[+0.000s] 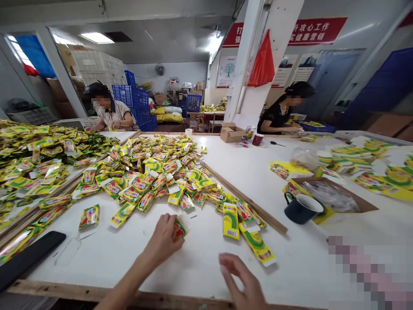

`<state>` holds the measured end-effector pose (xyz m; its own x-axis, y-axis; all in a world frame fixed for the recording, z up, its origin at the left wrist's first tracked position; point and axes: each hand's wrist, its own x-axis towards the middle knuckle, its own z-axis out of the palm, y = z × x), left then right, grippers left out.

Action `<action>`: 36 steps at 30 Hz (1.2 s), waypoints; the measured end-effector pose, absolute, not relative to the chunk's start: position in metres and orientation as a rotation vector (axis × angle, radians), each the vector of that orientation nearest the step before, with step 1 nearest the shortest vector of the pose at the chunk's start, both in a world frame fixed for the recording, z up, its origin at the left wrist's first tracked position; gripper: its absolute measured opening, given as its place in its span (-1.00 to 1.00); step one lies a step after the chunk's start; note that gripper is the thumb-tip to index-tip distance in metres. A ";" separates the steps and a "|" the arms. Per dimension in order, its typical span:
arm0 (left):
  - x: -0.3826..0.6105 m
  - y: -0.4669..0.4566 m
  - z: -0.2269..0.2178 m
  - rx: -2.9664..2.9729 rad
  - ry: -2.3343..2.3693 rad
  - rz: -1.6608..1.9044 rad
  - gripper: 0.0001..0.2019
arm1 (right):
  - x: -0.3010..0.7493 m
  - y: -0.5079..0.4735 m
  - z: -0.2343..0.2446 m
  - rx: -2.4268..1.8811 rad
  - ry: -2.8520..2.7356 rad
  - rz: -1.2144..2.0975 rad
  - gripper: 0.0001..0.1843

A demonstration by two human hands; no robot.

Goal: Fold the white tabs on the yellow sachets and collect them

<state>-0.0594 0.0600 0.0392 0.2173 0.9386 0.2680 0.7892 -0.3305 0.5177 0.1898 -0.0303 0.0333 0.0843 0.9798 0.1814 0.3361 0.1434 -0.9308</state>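
Observation:
My left hand [165,237] is closed over a small green-and-red packet [180,229] just above the white table; the fingers hide most of it. Lower and to the right, my right hand [240,277] holds nothing, its thumb and fingers curved and apart. A large heap of small yellow, green and red cartons [155,172] spreads beyond both hands, some with white end flaps standing open. Two yellow cartons lie nearest the right hand, one upright in view [231,221] and one slanting [258,245]. A single packet [89,216] lies left of my left hand.
Wooden strips [245,198] divide the white tabletop. At right stand a dark mug [302,209] and an open box of clear plastic bags [332,196]. A black phone-like object [32,254] lies at the left. Two people [116,114] work across the table.

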 end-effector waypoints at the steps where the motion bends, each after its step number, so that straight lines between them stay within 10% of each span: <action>1: -0.047 0.047 0.035 2.129 1.577 0.872 -0.52 | 0.171 -0.023 0.032 -1.325 -1.414 0.895 -0.74; 36: 0.011 -0.002 0.026 1.288 1.212 1.160 -0.78 | 0.157 -0.004 0.039 -1.240 -1.454 0.880 -0.87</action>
<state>0.0107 -0.0021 0.0257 0.0450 0.9989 0.0166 0.0600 -0.0192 0.9980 0.1572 -0.0044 0.0393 0.0160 0.9745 0.2239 0.2538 0.2126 -0.9436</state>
